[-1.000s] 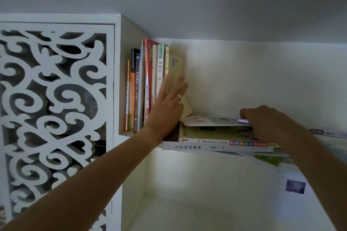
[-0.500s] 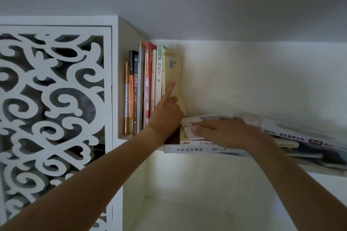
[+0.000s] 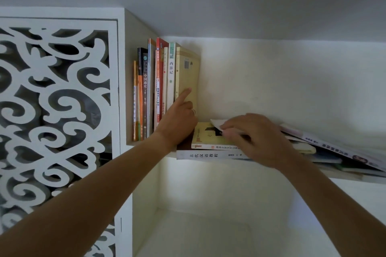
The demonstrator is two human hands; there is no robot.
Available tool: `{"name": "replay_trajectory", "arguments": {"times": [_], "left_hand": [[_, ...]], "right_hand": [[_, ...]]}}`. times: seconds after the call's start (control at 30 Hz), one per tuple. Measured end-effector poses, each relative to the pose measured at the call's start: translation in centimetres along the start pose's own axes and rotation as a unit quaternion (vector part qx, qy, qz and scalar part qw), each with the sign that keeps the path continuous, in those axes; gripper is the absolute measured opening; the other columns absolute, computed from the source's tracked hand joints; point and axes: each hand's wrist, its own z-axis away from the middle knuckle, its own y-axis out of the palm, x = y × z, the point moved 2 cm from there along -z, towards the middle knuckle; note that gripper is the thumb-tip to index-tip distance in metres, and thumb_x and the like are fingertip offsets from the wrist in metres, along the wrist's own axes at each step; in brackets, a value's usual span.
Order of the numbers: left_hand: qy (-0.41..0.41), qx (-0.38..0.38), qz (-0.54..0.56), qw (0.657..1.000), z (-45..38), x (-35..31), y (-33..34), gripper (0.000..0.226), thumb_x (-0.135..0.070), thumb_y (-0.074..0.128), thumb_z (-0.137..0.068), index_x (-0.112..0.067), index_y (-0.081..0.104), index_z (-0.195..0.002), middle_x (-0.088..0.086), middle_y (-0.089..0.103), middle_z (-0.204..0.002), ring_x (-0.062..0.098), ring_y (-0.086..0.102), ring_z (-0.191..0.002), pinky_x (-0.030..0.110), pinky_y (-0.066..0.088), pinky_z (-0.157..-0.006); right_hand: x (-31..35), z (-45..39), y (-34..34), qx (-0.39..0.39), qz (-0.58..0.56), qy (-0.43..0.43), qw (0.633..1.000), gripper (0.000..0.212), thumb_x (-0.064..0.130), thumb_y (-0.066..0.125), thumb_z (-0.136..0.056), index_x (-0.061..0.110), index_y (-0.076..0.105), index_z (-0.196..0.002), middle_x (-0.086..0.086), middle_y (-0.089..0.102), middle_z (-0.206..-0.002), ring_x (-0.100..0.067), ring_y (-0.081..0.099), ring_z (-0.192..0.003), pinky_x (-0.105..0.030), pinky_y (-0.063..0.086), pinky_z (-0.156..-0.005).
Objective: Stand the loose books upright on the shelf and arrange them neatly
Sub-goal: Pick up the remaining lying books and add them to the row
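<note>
Left hand (image 3: 177, 120) went from flat palm to one index finger propping the cream book (image 3: 189, 73), last of the upright row; other fingers curled, holding nothing. Right hand (image 3: 254, 137) came in from the far end of the flat stack (image 3: 211, 146) and now pinches a thin booklet (image 3: 217, 124) on top, just right of the left hand. Likely next: stand it against the row.

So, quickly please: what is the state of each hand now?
Left hand: index finger presses the cream upright book; it holds nothing.
Right hand: fingers rest on the thin white booklet; whether they grip it cannot be told.
</note>
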Motion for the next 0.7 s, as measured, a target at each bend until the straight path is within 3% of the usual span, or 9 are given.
{"name": "replay_trajectory", "arguments": {"times": [0.1, 0.2, 0.37, 0.7], "left_hand": [[-0.027, -0.009, -0.002, 1.000, -0.1, -0.3, -0.3, 0.025, -0.019, 0.053, -0.100, -0.021, 0.076, -0.089, -0.001, 0.076, -0.090, 0.020, 0.066, -0.114, 0.055, -0.003, -0.128], [-0.043, -0.006, -0.012, 0.999, -0.2, -0.4, -0.4, 0.028, -0.018, 0.050, -0.101, -0.021, 0.076, -0.090, 0.000, 0.077, -0.093, 0.020, 0.065, -0.116, 0.054, -0.004, -0.128], [-0.041, 0.001, -0.013, 0.999, -0.2, -0.2, -0.3, 0.027, -0.015, 0.053, -0.099, -0.020, 0.077, -0.089, 0.001, 0.077, -0.095, 0.021, 0.065, -0.116, 0.055, -0.003, -0.128], [-0.053, 0.032, -0.025, 0.998, 0.0, -0.9, -1.0, 0.019, -0.013, 0.059, -0.098, -0.020, 0.076, -0.095, 0.002, 0.076, -0.097, 0.022, 0.064, -0.115, 0.054, -0.003, -0.129]], "right_hand": [[0.9, 0.8, 0.8, 0.131, 0.064, -0.024, 0.989, 0.080, 0.090, 0.035, -0.082, 0.044, 0.049, -0.147, 0.022, 0.051, -0.148, -0.004, 0.047, -0.134, -0.036, 0.041, -0.112], [0.5, 0.9, 1.0, 0.175, 0.123, -0.017, 0.977, 0.085, 0.086, 0.047, -0.082, 0.051, 0.025, -0.156, 0.022, 0.029, -0.163, -0.006, 0.032, -0.148, -0.039, 0.036, -0.117], [-0.3, 1.5, 0.7, 0.137, 0.122, -0.031, 0.983, 0.067, 0.069, 0.051, -0.094, 0.052, 0.027, -0.155, 0.022, 0.033, -0.162, -0.008, 0.036, -0.147, -0.037, 0.040, -0.110], [-3.2, 2.7, -0.5, 0.113, 0.090, -0.008, 0.990, 0.064, 0.065, 0.057, -0.092, 0.056, 0.034, -0.151, 0.027, 0.043, -0.154, -0.004, 0.037, -0.146, -0.038, 0.041, -0.112]]}}
